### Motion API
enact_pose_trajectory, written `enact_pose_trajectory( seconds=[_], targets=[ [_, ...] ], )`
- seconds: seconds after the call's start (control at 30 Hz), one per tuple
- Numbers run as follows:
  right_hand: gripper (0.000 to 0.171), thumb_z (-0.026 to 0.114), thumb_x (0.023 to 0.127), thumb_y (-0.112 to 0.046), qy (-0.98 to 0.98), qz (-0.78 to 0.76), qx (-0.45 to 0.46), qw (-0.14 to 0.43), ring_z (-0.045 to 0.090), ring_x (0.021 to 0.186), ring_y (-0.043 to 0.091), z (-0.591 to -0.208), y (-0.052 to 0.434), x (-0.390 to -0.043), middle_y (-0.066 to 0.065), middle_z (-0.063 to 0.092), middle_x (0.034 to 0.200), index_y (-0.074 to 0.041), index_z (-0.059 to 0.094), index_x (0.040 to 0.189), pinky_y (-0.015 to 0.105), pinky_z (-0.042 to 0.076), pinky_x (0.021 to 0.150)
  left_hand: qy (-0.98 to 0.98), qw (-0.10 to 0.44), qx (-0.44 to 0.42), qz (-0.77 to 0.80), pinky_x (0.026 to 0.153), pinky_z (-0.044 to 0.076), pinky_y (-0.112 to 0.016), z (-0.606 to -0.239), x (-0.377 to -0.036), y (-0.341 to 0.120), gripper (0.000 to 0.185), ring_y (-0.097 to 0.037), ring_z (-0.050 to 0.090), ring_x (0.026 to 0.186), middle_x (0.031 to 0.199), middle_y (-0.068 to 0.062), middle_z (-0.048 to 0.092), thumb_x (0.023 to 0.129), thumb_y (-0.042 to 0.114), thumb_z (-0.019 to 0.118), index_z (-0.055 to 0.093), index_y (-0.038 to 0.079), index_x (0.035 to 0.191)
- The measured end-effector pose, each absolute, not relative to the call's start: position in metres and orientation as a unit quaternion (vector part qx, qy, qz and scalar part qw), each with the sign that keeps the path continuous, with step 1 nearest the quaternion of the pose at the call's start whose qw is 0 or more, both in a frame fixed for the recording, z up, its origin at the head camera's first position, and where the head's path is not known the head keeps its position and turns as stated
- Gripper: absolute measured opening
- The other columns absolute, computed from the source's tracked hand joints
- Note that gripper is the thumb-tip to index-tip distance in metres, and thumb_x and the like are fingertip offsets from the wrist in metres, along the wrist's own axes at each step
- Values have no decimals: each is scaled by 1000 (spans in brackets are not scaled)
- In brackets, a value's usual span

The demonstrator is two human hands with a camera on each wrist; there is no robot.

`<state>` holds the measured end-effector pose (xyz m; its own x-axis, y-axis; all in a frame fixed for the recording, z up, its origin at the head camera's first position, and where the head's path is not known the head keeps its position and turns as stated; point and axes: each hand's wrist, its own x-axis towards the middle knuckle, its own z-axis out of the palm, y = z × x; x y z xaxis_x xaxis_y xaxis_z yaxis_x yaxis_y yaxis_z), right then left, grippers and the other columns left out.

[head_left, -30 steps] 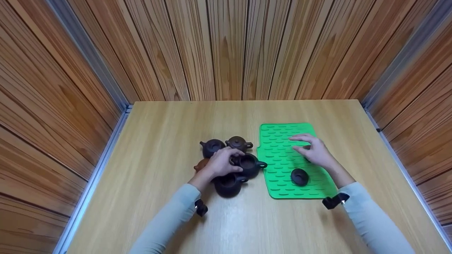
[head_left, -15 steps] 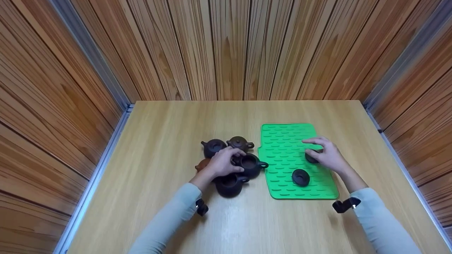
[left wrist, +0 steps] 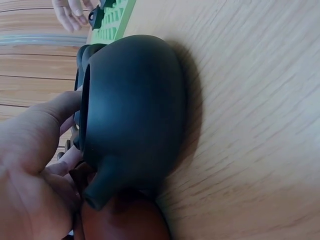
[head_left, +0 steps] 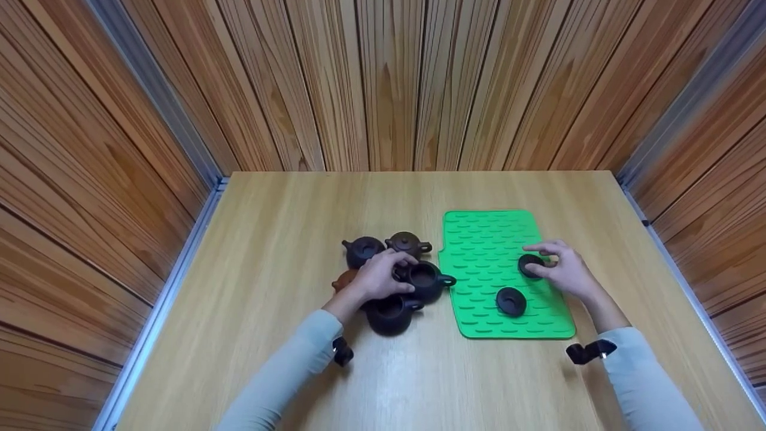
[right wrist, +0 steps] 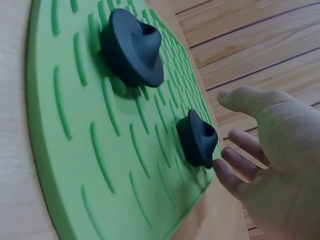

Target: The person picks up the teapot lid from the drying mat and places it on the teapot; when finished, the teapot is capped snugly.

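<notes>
My left hand (head_left: 382, 276) reaches over the cluster of teapots. Its thumb and fingers grip the spout side of a dark lidless teapot (head_left: 426, 284), whose handle points right. Nearer me stands a second dark lidless teapot (left wrist: 135, 105), large in the left wrist view, with its spout beside my palm. On the green ridged mat (head_left: 486, 239), two dark round teapot lids lie knob up: a near lid (right wrist: 132, 50) and a far lid (right wrist: 197, 139). Right beside the far lid is my right hand (head_left: 565, 272), fingers spread and the thumb apart from it in the right wrist view.
Behind my left hand are a dark teapot (head_left: 362, 251) and a brown lidded teapot (head_left: 405, 242). A reddish-brown teapot (head_left: 343, 280) is partly hidden by that hand. The wooden table (head_left: 269, 239) is enclosed by wood-panelled walls (head_left: 383, 90) at the back and sides.
My right hand has drawn back to the right and slightly toward me. The far lid, mostly hidden behind that hand before, now shows on the mat. The left hand stays put.
</notes>
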<state>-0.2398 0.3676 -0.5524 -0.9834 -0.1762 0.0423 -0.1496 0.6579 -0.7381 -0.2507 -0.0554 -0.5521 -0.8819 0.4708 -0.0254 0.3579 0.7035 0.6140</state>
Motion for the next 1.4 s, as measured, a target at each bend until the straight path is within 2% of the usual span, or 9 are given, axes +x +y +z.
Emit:
enact_pose_trajectory(
  seconds=[0.17, 0.3, 0.4, 0.6, 0.93, 1.0, 1.2, 1.27, 1.4],
  targets=[
    [40, 72, 95, -25, 908, -408, -85, 38, 54, 123, 40, -553, 376, -237, 21, 55, 132, -6, 67, 129, 31, 52, 96, 912, 101, 220, 330, 104, 48, -45, -550, -251, -55, 51, -22, 64, 119, 124, -4, 69, 77, 30, 89, 68, 26, 124],
    [39, 72, 94, -23, 905, -414, -84, 49, 57, 118, 38, -556, 382, -237, 24, 58, 130, -6, 68, 129, 17, 49, 88, 911, 106, 213, 338, 104, 48, -45, -548, -252, -55, 51, -23, 65, 119, 122, -5, 71, 76, 28, 89, 69, 25, 122],
    [37, 73, 94, -20, 902, -420, -83, 46, 60, 112, 32, -559, 385, -238, 24, 61, 128, -4, 69, 127, 11, 47, 82, 912, 105, 208, 339, 104, 48, -44, -546, -252, -55, 51, -23, 65, 119, 120, -4, 73, 76, 28, 90, 70, 25, 122],
    [33, 73, 94, -21, 905, -416, -77, 31, 59, 106, 20, -563, 385, -241, 22, 64, 124, -5, 71, 123, 11, 48, 80, 912, 106, 206, 339, 105, 48, -44, -545, -254, -55, 51, -24, 65, 119, 120, -4, 74, 75, 28, 90, 70, 25, 122],
    [33, 70, 95, -16, 901, -429, -52, 36, 57, 114, 35, -572, 386, -243, 24, 58, 128, -2, 69, 125, 12, 47, 77, 910, 108, 210, 340, 105, 48, -44, -548, -254, -55, 51, -23, 65, 118, 120, -4, 74, 76, 28, 90, 70, 26, 122],
    [33, 71, 95, -18, 902, -428, -48, 31, 58, 112, 30, -572, 386, -242, 23, 59, 127, -2, 70, 124, 11, 47, 77, 910, 108, 211, 340, 105, 47, -44, -548, -254, -55, 50, -24, 65, 119, 120, -4, 74, 76, 28, 90, 70, 26, 122],
    [29, 74, 93, -20, 896, -442, -40, 14, 61, 97, 1, -572, 383, -240, 19, 63, 121, -3, 73, 117, 9, 51, 78, 909, 111, 212, 341, 105, 47, -45, -548, -254, -55, 50, -24, 65, 119, 120, -4, 73, 76, 28, 90, 70, 26, 122],
    [26, 73, 94, -17, 891, -452, -42, 12, 60, 96, -3, -572, 382, -240, 19, 63, 120, -3, 74, 116, 9, 51, 79, 910, 110, 211, 341, 105, 47, -45, -548, -254, -55, 50, -24, 64, 119, 120, -4, 73, 76, 28, 90, 70, 26, 122],
    [23, 71, 94, -11, 888, -458, -44, 10, 62, 96, -3, -574, 382, -240, 20, 62, 121, -2, 74, 114, 10, 52, 78, 911, 107, 210, 337, 104, 47, -46, -549, -254, -55, 50, -24, 64, 120, 121, -4, 73, 76, 29, 90, 70, 27, 122]
  ],
)
